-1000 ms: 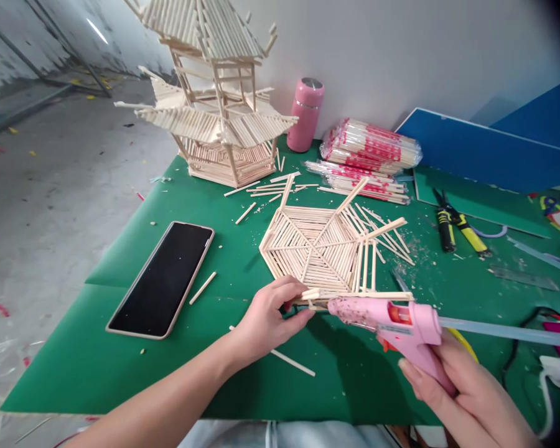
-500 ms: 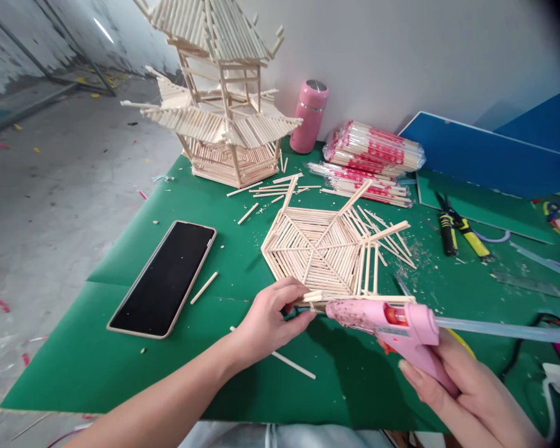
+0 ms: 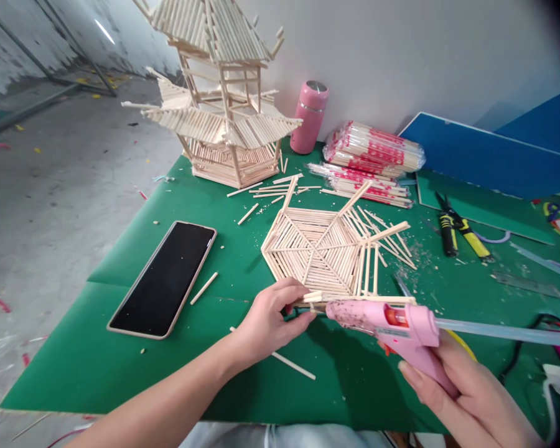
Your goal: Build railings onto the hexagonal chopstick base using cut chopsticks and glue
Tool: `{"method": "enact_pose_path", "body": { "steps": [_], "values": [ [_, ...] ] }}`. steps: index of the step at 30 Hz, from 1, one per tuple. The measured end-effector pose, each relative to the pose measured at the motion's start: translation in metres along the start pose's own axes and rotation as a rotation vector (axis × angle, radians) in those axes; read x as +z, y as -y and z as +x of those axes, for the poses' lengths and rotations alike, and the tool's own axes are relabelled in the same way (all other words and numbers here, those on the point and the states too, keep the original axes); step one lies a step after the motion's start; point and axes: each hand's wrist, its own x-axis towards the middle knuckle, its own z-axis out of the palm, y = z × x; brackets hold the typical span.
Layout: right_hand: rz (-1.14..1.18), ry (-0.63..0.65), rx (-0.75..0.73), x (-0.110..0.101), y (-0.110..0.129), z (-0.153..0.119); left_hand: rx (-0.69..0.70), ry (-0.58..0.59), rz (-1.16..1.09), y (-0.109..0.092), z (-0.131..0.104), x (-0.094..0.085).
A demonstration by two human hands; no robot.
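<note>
Wrapped round the handle of a pink glue gun (image 3: 382, 317) is my right hand (image 3: 462, 379); a clear glue stick (image 3: 499, 330) runs out of its back. My left hand (image 3: 273, 317) pinches at the near edge of a flat, web-shaped wooden stick panel (image 3: 315, 249), thumb and forefinger on short sticks there. The gun's nozzle touches or nearly touches the sticks beside my left fingertips. Longer sticks stick out from the panel's corners, and several lie along its right side. What exactly my left fingertips grip is partly hidden.
A stick pagoda model (image 3: 233, 124) stands at the back, with a pink bottle (image 3: 310, 115) and wrapped chopsticks (image 3: 373, 149) beside it. A phone (image 3: 163, 280) lies left, pliers (image 3: 460, 230) right. Loose sticks (image 3: 294, 365) are scattered on the green table (image 3: 74, 348).
</note>
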Motion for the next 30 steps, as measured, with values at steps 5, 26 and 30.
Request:
{"method": "enact_pose_path", "body": {
  "steps": [5, 26, 30],
  "values": [
    [0.001, -0.006, -0.002, 0.001, -0.004, -0.005, 0.011, -0.001, 0.000, 0.001, 0.000, 0.000],
    [-0.119, 0.055, -0.095, -0.012, 0.019, 0.013, 0.035, -0.014, -0.025, 0.004, -0.002, 0.003],
    [-0.181, 0.036, -0.182, -0.018, 0.030, 0.022, 0.035, -0.016, -0.023, 0.004, -0.001, 0.002]
  ]
}}
